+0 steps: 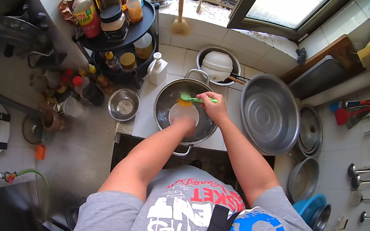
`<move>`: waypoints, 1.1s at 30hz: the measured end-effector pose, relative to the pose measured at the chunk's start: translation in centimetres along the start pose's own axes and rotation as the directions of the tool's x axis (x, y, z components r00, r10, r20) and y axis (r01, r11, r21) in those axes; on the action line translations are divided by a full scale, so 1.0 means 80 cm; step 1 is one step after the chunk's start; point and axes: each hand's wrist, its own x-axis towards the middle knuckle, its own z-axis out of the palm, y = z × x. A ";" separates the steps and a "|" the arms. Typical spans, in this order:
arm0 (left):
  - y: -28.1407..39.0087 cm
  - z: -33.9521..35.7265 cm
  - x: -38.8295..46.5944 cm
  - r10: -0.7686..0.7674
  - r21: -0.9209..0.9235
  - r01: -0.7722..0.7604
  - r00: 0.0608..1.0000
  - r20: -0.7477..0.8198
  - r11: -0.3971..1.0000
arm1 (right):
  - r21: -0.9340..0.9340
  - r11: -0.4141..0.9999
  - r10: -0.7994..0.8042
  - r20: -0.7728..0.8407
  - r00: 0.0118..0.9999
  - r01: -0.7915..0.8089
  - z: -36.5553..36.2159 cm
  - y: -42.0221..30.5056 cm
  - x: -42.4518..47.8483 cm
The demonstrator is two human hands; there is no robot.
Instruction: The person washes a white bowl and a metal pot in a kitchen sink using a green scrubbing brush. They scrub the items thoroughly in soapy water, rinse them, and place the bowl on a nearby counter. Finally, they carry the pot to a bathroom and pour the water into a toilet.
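Observation:
My right hand [214, 107] grips the green handle of a scrubbing brush [187, 98] with yellowish bristles. Its head is at the far rim of a round white dish [179, 112], inside a large two-handled metal pot [205, 126]. My left hand [187, 125] is blurred; it holds the dish at its near side, over the pot, and its fingers cannot be made out. Whether the dish touches the pot's bottom is hard to tell. Some whitish patches show on the pot's inner left wall.
Right of the pot leans a large metal basin [269, 114]. Behind it, a smaller basin [203, 54] holds white bowls [216, 66]. A metal bowl [123, 104] and a white pump bottle [157, 69] stand left and behind. A black tiered rack [140, 24] carries bottles and jars.

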 end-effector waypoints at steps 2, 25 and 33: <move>-0.013 0.007 -0.001 -0.018 0.135 0.007 0.997 0.080 0.991 | -0.037 0.998 0.060 0.004 0.998 -0.060 -0.010 -0.003 0.003; -0.067 0.046 0.030 0.171 0.467 -0.091 0.976 -0.132 0.880 | -0.035 0.992 0.126 0.037 0.991 -0.124 -0.026 -0.003 0.027; -0.002 0.041 0.050 -0.169 -0.508 0.029 0.958 -0.231 0.861 | -0.072 0.979 -0.191 0.032 0.981 0.192 0.020 0.011 0.007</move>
